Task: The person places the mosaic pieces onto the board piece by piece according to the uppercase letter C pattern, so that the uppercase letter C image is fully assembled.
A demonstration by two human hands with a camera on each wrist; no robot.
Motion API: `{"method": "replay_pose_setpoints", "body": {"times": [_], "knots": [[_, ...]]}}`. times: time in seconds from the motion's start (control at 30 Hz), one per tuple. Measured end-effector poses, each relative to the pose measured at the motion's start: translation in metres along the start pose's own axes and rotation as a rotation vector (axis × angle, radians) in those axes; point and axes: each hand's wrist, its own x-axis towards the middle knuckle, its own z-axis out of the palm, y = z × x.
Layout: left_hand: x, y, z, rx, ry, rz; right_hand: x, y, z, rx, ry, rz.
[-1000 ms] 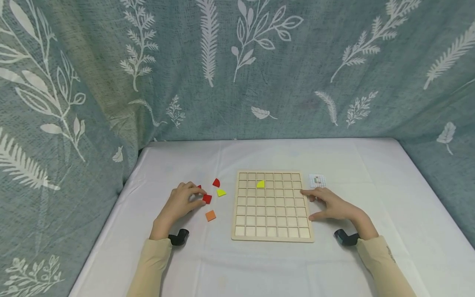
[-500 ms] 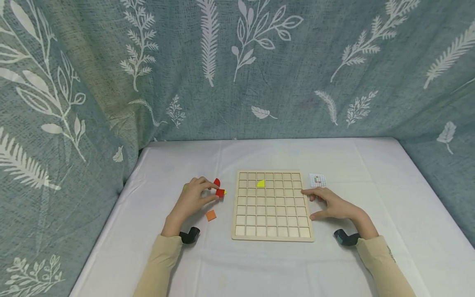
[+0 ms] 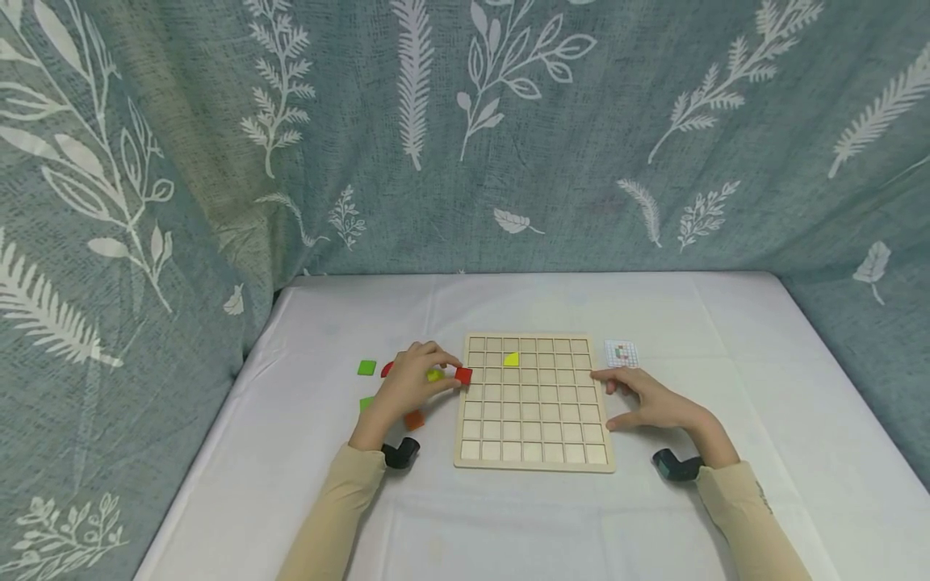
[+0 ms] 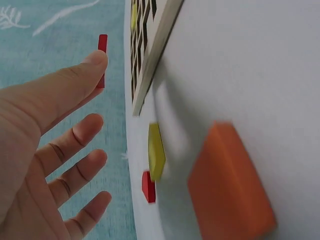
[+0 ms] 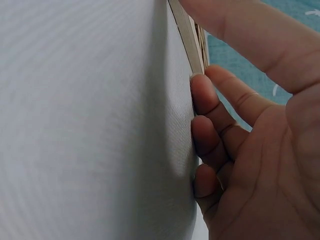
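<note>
Thumb and index finger of my left hand (image 3: 407, 386) pinch a red square tile (image 3: 464, 376) at the left rim of a wooden grid board (image 3: 533, 411). In the left wrist view the tile (image 4: 102, 43) stands edge-on above the table, and the other fingers are spread loosely. One yellow quarter-round tile (image 3: 513, 359) lies in a cell near the board's top. My right hand (image 3: 647, 401) rests at the board's right edge, thumb and index fingertip touching it. The right wrist view shows that hand's other fingers (image 5: 205, 135) loosely bent beside the board's side, holding nothing.
Left of the board lie green tiles (image 3: 366, 368), a partly hidden red piece (image 3: 387, 369), a yellow tile (image 3: 434, 375) and an orange square tile (image 3: 415, 420). A small printed pattern card (image 3: 622, 353) lies right of the board. A leaf-patterned curtain (image 3: 552, 161) hangs behind the table.
My left hand has carried the red square tile rightward from among the loose tiles to the board's left rim, uncovering green tiles. The right hand has stayed at the board's edge.
</note>
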Motion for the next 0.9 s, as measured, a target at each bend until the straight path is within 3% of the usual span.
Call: {"method": "replay_pose_setpoints", "body": {"times": [0.2,0.57,0.73,0.9], "knots": [[0.009,0.005,0.006,-0.002,-0.019,0.017,0.001,0.002,0.0,-0.006,-0.006,0.01],[0.027,0.019,0.015,-0.037,0.012,0.027,0.001,-0.007,0.001,-0.007,0.013,0.038],[0.034,0.024,0.022,0.002,-0.001,0.035,-0.001,-0.015,0.0,0.001,0.013,0.027],[0.042,0.027,0.029,0.056,0.006,0.07,-0.001,-0.01,0.003,-0.009,0.029,0.014]]}}
